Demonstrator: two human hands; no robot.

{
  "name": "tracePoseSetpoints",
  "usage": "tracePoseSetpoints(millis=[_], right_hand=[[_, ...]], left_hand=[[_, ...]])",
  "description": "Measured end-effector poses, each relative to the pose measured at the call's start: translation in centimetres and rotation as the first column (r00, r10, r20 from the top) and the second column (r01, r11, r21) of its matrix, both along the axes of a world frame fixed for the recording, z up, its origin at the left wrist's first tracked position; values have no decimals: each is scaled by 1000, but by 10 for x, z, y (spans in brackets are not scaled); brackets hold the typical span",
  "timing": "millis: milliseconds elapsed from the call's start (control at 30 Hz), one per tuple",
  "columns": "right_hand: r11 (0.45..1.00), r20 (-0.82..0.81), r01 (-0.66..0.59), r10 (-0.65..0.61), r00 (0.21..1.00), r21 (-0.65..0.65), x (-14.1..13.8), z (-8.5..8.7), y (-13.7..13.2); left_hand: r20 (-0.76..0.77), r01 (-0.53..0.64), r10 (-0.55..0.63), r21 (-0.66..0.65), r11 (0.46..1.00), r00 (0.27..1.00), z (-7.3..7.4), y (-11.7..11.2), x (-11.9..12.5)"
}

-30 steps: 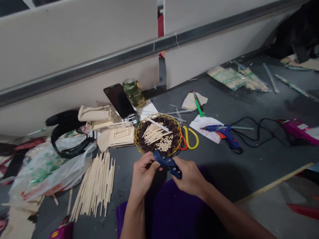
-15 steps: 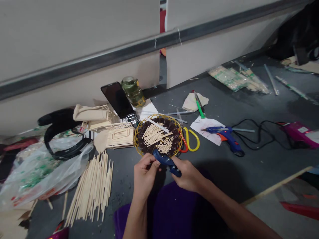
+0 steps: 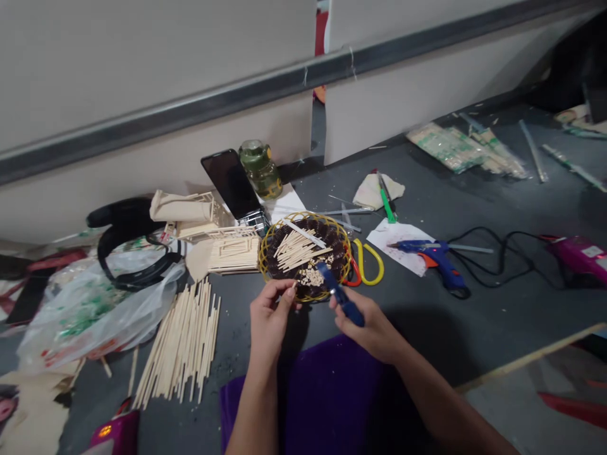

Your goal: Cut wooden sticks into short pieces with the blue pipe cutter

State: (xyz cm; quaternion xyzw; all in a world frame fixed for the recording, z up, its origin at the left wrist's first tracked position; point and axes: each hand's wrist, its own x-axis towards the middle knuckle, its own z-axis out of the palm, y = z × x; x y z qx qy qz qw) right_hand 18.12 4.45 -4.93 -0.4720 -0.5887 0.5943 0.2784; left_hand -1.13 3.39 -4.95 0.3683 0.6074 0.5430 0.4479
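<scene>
My right hand [image 3: 367, 325] grips a blue-handled cutter [image 3: 339, 294], its nose reaching over the near rim of a round woven basket [image 3: 272, 237]. Cut stick pieces and small wood chips lie in that basket. My left hand [image 3: 269, 316] is at the basket's near edge, its fingers pinched around a short pale stick piece [image 3: 293, 287]. The two hands are a little apart. A loose pile of long wooden sticks [image 3: 183, 344] lies on the grey floor to the left of my left hand.
A phone [image 3: 231, 183] and a green glass jar [image 3: 258, 167] stand behind the basket by the white wall. A blue glue gun [image 3: 434, 256] with black cable lies right, yellow-handled scissors [image 3: 367, 265] beside the basket. Plastic bags [image 3: 95, 309] and a stick frame [image 3: 227, 249] lie left.
My right hand has swung the blue cutter away from my left hand, to the right and over the basket. My left hand keeps its pinch on the small stick piece.
</scene>
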Motion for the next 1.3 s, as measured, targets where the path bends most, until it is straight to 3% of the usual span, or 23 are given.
tracePoseSetpoints(millis=[67,133,233,333,400,500,567,667,767,900,967,1200,1300], right_hand=[[993,-134,67,-81,988,-102,4,1,3],[986,-187,108,-130,974,-123,7,3,5],[995,-109,97,-97,989,-6,4,7,1],[970,98,61,-86,991,235,-4,8,-8],[892,219,26,-139,966,452,-10,6,-12],[721,311,-38,-250,917,692,-16,2,-14],[648,344,-66,-313,885,759,-18,0,-13],[607,361,-87,-344,867,790,-19,0,-13],[655,292,-24,-303,907,755,-18,5,-14],[842,67,173,-239,969,511,-22,18,-12],[888,-47,260,-262,964,379,-26,24,-10],[919,-184,350,-318,930,182,-36,27,-4],[915,-195,376,-346,918,147,-35,22,-4]], left_hand=[[29,-15,15,-1,1000,999,0,0,1],[51,-28,28,3,1000,998,1,0,2],[82,-45,42,25,999,996,4,-2,3],[117,-35,27,59,998,993,8,-3,3],[143,-16,6,74,997,990,11,-4,2],[192,22,-40,94,995,981,14,-5,2],[224,46,-68,105,993,972,15,-6,2],[267,64,-88,95,993,960,16,-7,3],[321,78,-93,58,995,942,18,-7,5],[359,144,-135,2,990,923,21,-8,6],[375,188,-169,-15,982,911,23,-8,7],[390,327,-295,-17,945,872,24,-8,10],[357,317,-292,-12,948,887,23,-8,9]])
